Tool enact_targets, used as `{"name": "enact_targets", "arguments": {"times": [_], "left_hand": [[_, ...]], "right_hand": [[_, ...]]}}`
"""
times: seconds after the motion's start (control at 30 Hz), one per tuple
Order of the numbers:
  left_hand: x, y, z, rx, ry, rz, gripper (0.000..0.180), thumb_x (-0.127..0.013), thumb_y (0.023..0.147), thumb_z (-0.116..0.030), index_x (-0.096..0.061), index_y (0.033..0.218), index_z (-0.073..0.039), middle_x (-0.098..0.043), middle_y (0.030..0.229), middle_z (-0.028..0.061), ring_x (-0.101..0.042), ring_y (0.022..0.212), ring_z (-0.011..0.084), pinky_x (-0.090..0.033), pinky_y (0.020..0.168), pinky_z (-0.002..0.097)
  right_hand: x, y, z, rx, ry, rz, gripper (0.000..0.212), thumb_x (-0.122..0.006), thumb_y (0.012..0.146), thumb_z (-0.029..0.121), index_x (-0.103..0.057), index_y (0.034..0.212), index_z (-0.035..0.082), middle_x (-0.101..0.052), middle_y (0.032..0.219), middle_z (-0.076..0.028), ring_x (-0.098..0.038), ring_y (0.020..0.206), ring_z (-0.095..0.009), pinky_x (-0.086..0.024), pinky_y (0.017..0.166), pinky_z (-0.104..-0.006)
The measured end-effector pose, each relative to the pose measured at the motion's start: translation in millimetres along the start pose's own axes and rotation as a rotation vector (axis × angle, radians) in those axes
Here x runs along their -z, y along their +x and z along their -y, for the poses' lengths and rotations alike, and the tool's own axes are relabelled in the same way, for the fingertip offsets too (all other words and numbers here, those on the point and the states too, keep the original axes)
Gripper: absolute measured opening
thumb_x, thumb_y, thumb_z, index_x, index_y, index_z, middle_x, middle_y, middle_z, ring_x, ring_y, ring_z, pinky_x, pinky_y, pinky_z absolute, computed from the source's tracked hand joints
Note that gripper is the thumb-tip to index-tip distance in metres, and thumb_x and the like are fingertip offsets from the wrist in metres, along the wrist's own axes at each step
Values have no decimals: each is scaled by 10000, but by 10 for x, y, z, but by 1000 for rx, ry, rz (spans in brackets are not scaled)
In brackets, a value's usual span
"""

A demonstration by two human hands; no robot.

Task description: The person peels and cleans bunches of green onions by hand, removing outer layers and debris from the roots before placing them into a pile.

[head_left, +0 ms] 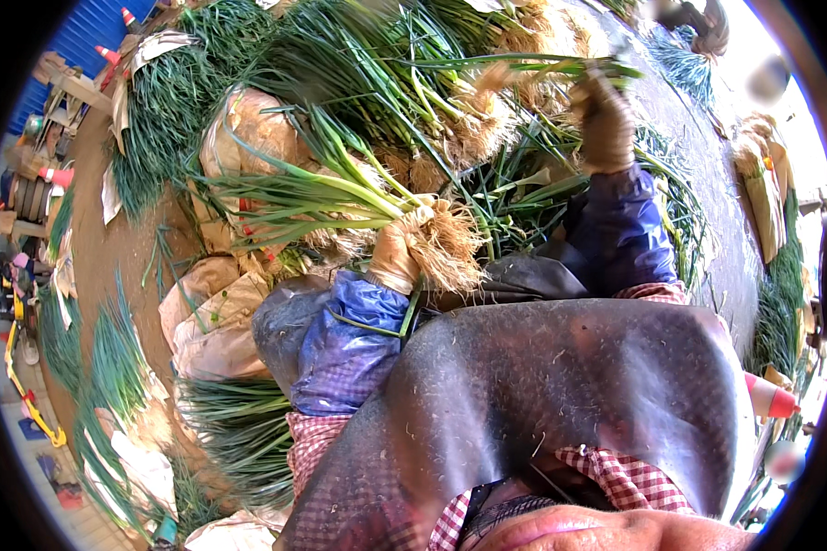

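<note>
My left hand, in what looks like a tan glove, is closed round the base of a bunch of green onions in front of my apron. The bunch's leaves point left, and its tangled pale roots hang right of the hand. Farther forward and to the right, my right hand is raised, its fingers closed on some long green onion leaves; motion blurs this area. Below that hand, loose green leaves lie in a heap. A single leaf lies across my blue left sleeve.
A large pile of green onions with roots lies ahead. Brown sacks and more onion bundles are at my left. A dark apron covers my lap. Traffic cones stand at the edges, and further bundles lie right.
</note>
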State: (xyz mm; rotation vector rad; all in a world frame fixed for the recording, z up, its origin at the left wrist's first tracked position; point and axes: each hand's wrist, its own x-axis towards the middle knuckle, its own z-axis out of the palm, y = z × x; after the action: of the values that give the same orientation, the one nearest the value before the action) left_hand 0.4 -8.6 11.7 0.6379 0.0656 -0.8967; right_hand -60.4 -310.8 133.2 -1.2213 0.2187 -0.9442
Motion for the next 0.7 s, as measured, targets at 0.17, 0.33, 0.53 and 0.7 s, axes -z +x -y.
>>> {"name": "enact_targets", "arguments": {"times": [0.17,0.33,0.53,0.7], "left_hand": [[-96,-103,-123,-65,56,22,373,-627,786,-12,-551,1151,-2,-644,920,131,-635,816,224,-546,740,334],[-111,-107,-213,-178,114,203,328,-615,808,4,-536,1126,-10,-623,953,111,-619,845,205,-530,786,335],[2,30,-159,-86,-188,116,275,-623,813,-20,-562,1081,-31,-635,985,98,-616,887,218,-514,815,345],[-89,-53,-212,-51,-195,150,244,-630,824,-28,-574,1060,-50,-635,977,87,-628,889,224,-537,825,374]], "right_hand": [[934,672,-138,-78,384,-433,210,-524,927,234,-596,946,38,-649,1061,-135,-613,727,-196,-519,637,-288],[550,530,-824,-337,-15,35,201,-612,856,237,-618,978,77,-652,999,-80,-591,671,-154,-506,657,-270],[-606,180,-1609,76,-1371,536,388,-664,821,253,-603,1168,90,-651,1027,-107,-632,819,-211,-507,749,-311],[-422,330,-2421,-369,-1589,503,537,-608,791,315,-501,1267,91,-568,1213,-187,-544,1117,-346,-420,955,-397]]}}
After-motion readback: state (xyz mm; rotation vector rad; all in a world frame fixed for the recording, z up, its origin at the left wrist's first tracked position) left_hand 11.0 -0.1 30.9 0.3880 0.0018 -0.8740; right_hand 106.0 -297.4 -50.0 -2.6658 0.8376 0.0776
